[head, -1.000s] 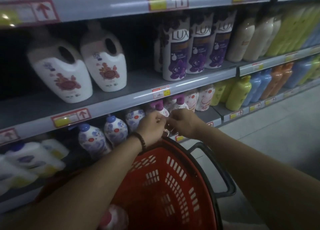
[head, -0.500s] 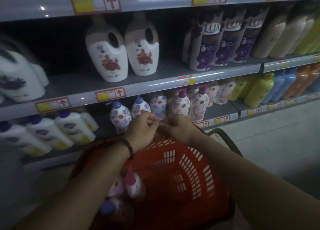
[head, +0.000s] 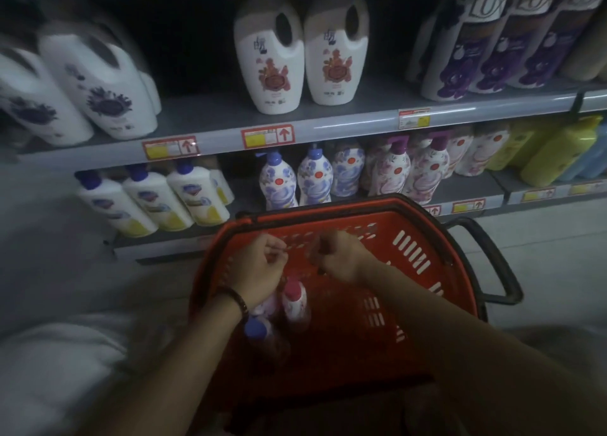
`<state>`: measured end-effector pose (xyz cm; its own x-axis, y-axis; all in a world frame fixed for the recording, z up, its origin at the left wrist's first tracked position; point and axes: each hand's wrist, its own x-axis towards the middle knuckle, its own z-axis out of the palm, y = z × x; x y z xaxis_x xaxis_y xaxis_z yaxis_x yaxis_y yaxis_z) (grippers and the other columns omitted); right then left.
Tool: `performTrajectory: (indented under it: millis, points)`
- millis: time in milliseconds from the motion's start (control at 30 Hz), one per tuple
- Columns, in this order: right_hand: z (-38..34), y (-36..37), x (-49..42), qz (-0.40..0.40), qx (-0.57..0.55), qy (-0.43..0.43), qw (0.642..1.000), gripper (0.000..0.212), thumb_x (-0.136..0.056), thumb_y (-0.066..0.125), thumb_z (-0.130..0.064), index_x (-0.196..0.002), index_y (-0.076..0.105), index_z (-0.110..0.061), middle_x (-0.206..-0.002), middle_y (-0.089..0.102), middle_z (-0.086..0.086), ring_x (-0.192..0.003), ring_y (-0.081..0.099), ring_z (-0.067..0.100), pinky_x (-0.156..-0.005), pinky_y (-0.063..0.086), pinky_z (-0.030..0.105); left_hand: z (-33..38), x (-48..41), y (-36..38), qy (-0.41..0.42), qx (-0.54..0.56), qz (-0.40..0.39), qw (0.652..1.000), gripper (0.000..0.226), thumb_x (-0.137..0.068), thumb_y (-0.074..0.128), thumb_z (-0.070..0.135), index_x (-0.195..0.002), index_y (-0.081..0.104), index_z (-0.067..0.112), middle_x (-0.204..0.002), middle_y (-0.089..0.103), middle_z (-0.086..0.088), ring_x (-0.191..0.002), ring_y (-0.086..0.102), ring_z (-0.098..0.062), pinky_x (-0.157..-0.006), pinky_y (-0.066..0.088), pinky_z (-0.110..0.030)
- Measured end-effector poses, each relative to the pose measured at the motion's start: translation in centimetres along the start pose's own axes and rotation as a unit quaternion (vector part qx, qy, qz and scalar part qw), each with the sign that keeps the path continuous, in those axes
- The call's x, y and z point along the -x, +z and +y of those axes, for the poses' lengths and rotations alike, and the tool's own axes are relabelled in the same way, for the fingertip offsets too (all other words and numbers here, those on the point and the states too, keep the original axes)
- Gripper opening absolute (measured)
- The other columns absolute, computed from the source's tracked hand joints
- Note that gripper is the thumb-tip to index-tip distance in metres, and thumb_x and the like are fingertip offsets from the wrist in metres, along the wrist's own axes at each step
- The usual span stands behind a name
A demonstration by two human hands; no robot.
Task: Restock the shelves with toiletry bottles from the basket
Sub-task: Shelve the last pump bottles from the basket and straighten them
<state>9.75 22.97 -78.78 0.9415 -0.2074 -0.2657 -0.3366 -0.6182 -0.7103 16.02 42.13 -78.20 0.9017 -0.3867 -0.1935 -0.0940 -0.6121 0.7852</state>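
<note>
Left hand (head: 259, 266) and right hand (head: 340, 255) have lowered into red slotted plastic basket (head: 414, 258), presumably for pink-capped bottle (head: 295, 301); grips curled, whether holding anything cannot be told.

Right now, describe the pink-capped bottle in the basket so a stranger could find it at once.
Find the red basket in front of the lower shelf. Near its left wall, just below the left hand, lies the pink-capped bottle. Its pink cap sets it apart from the blue-capped bottle lying nearer the camera.

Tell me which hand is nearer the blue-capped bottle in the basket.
Left. The left hand is just above the blue-capped bottle; the right hand is farther up and to its right.
</note>
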Motion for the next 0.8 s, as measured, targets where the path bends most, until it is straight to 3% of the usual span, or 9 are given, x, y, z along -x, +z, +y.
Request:
performTrajectory:
  millis: [100, 167, 267, 367, 433, 533, 667, 733, 800]
  points:
    - [0.2, 1.3, 0.2, -0.023, 0.006, 0.010, 1.000, 0.010, -0.090, 0.073, -0.017, -0.089, 0.071, -0.027, -0.096, 0.077, 0.001, -0.089, 0.068, 0.011, -0.077, 0.047, 0.022, -2.1, 0.3, 0.7, -0.044, -0.006, -0.017, 0.999, 0.019, -0.093, 0.075, 0.008, -0.106, 0.064, 0.015, -0.104, 0.070, 0.001, -0.087, 0.065, -0.011, -0.077, 0.048, -0.021]
    - [0.9, 2.6, 0.0, -0.046, 0.026, 0.024, 0.998, 0.014, -0.091, 0.074, -0.023, -0.105, 0.075, -0.021, -0.107, 0.077, 0.001, -0.099, 0.068, 0.012, -0.079, 0.044, 0.020, -3.3, 0.4, 1.6, -0.072, 0.001, -0.047, 0.996, 0.031, -0.090, 0.080, 0.009, -0.110, 0.059, 0.018, -0.104, 0.068, -0.001, -0.089, 0.063, -0.011, -0.083, 0.049, -0.025]
    - [2.0, 4.1, 0.3, -0.080, 0.064, 0.052, 0.993, 0.033, -0.094, 0.073, -0.034, -0.123, 0.073, -0.019, -0.119, 0.076, 0.004, -0.113, 0.070, 0.021, -0.090, 0.052, 0.027, -6.3, -0.2, 3.7, -0.107, -0.015, -0.094, 0.990, 0.043, -0.077, 0.086, 0.035, -0.107, 0.056, 0.027, -0.101, 0.070, 0.004, -0.097, 0.071, -0.018, -0.093, 0.058, -0.038]
    - [2.7, 5.6, 0.6, -0.097, 0.075, 0.047, 0.991, 0.036, -0.089, 0.077, -0.036, -0.121, 0.075, -0.020, -0.113, 0.079, 0.006, -0.109, 0.073, 0.023, -0.088, 0.057, 0.032, -10.3, -1.5, 6.4, -0.101, -0.044, -0.126, 0.986, 0.050, -0.054, 0.066, 0.056, -0.095, 0.073, 0.029, -0.099, 0.078, 0.008, -0.097, 0.075, -0.017, -0.096, 0.060, -0.041]
    - [2.7, 6.6, 0.8, -0.099, 0.062, 0.034, 0.993, 0.037, -0.087, 0.078, -0.031, -0.122, 0.075, -0.021, -0.112, 0.079, 0.004, -0.106, 0.074, 0.020, -0.086, 0.055, 0.028, -8.8, -0.8, 6.2, -0.094, -0.060, -0.145, 0.983, 0.040, -0.060, 0.064, 0.051, -0.091, 0.078, 0.032, -0.093, 0.079, 0.009, -0.095, 0.074, -0.015, -0.094, 0.059, -0.038]
    - [2.6, 7.9, 1.1, -0.079, 0.036, 0.020, 0.996, 0.038, -0.088, 0.076, -0.020, -0.126, 0.073, -0.020, -0.114, 0.078, 0.005, -0.103, 0.074, 0.021, -0.085, 0.053, 0.023, -5.3, 0.9, 5.1, -0.075, -0.102, -0.110, 0.986, 0.033, -0.091, 0.058, 0.049, -0.100, 0.080, 0.025, -0.102, 0.079, 0.002, -0.103, 0.072, -0.021, -0.098, 0.056, -0.035]
    - [2.8, 8.8, 1.2, -0.041, 0.014, 0.029, 0.999, 0.035, -0.085, 0.081, -0.023, -0.120, 0.076, -0.018, -0.106, 0.080, 0.005, -0.094, 0.076, 0.016, -0.079, 0.054, 0.022, -5.7, 1.3, 5.2, -0.088, -0.081, -0.094, 0.988, 0.041, -0.071, 0.066, 0.047, -0.104, 0.081, 0.029, -0.100, 0.081, 0.003, -0.095, 0.076, -0.022, -0.093, 0.061, -0.041]
    - [3.0, 9.1, 1.0, -0.030, 0.015, 0.043, 0.999, 0.036, -0.082, 0.084, -0.029, -0.116, 0.076, -0.021, -0.103, 0.081, 0.004, -0.095, 0.076, 0.017, -0.080, 0.057, 0.024, -6.3, 1.2, 5.5, -0.080, -0.088, -0.100, 0.988, 0.028, -0.083, 0.068, 0.035, -0.108, 0.079, 0.031, -0.102, 0.080, 0.000, -0.096, 0.076, -0.024, -0.092, 0.061, -0.043]
    - [3.3, 9.3, 0.7, -0.013, 0.025, 0.050, 0.998, 0.035, -0.081, 0.084, -0.039, -0.110, 0.075, -0.022, -0.100, 0.080, 0.002, -0.096, 0.076, 0.020, -0.084, 0.059, 0.030, -6.7, 1.1, 5.9, -0.080, -0.060, -0.097, 0.990, 0.031, -0.084, 0.055, 0.042, -0.106, 0.076, 0.044, -0.097, 0.080, 0.004, -0.095, 0.075, -0.021, -0.091, 0.061, -0.040]
